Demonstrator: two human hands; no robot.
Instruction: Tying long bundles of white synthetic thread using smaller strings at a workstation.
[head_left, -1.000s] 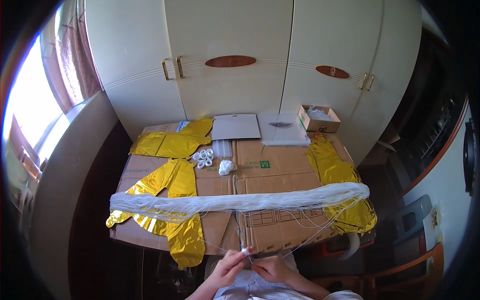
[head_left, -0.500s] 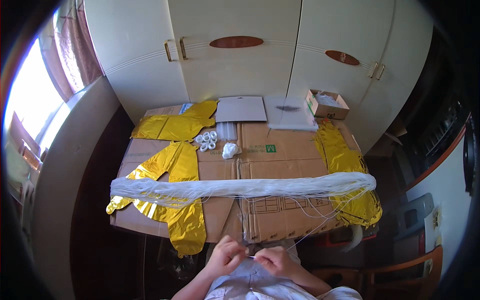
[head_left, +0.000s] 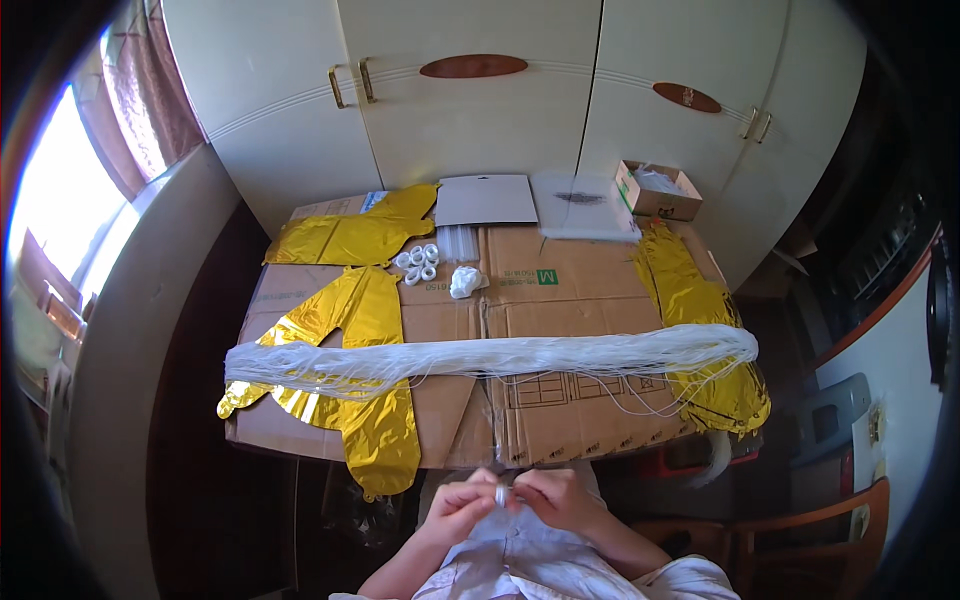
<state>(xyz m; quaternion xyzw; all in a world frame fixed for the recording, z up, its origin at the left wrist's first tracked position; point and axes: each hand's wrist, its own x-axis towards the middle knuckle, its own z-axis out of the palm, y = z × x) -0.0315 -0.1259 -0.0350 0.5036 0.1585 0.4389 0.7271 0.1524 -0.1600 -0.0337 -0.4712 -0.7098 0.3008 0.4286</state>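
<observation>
My left hand [head_left: 462, 505] and my right hand [head_left: 553, 497] are close together in front of my lap, just off the table's near edge. Both have their fingers pinched. Between the fingertips shows a small white band [head_left: 502, 495], which looks like white string wound at the left fingers; its exact form is too small to tell. Across the table beyond my hands lies a long skein of white string [head_left: 540, 355], with loose strands [head_left: 640, 405] hanging from its right part.
Gold foil balloons [head_left: 378, 440] lie flat at the left, and another gold foil piece [head_left: 700, 300] at the right. Farther back are several white rings [head_left: 415, 265], a crumpled white wad [head_left: 466, 282], a grey-white board [head_left: 487, 202] and a small box [head_left: 660, 192]. A wooden chair [head_left: 810, 530] stands at right.
The string stretched between my hands has given way to a small white band at the fingertips. My hands have drawn closer, and the strand running from the skein to my right hand no longer shows.
</observation>
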